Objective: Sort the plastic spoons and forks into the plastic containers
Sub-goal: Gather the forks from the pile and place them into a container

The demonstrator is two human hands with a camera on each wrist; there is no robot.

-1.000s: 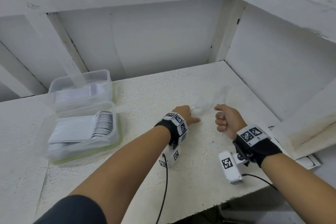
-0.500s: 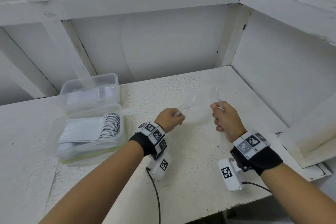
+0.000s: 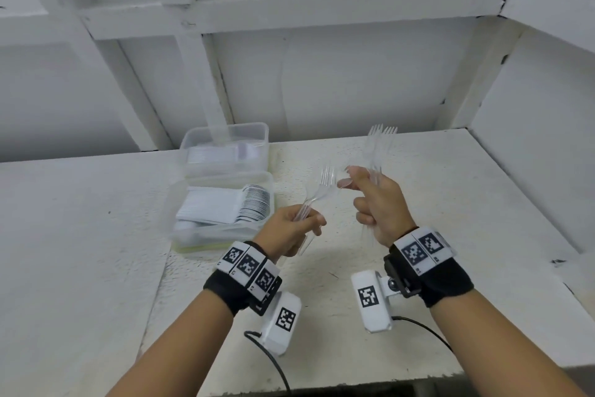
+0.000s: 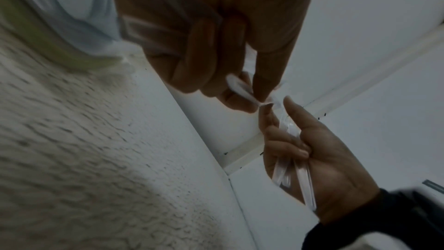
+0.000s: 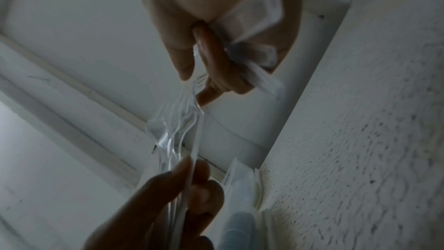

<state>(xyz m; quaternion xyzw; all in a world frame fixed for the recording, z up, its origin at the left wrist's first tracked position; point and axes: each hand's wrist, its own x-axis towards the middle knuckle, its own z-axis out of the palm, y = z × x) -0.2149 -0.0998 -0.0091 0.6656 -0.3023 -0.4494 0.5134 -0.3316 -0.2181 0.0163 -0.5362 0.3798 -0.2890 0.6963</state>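
Note:
My left hand (image 3: 297, 227) grips a small bunch of clear plastic forks (image 3: 323, 185) by the handles, tines pointing up. My right hand (image 3: 380, 203) holds a second bunch of clear forks (image 3: 380, 142) upright, its lower fingers curled round the handles. Its thumb and forefinger reach toward the tines of the left bunch. In the left wrist view the right hand (image 4: 324, 155) clasps clear handles (image 4: 302, 183). In the right wrist view the left hand (image 5: 168, 206) holds its forks (image 5: 182, 113). The near clear container (image 3: 209, 235) holds stacked spoons (image 3: 254, 201). The far container (image 3: 225, 129) holds pale cutlery, its kind unclear.
Both containers stand at the left of the white textured table (image 3: 418, 190), near the back wall. A white wall (image 3: 531, 139) closes the right side. The table's front edge (image 3: 322, 380) lies just below my wrists.
Both hands have risen from near the tabletop. The fork bunches now stand upright, and the hands have come closer together, each still holding its forks.

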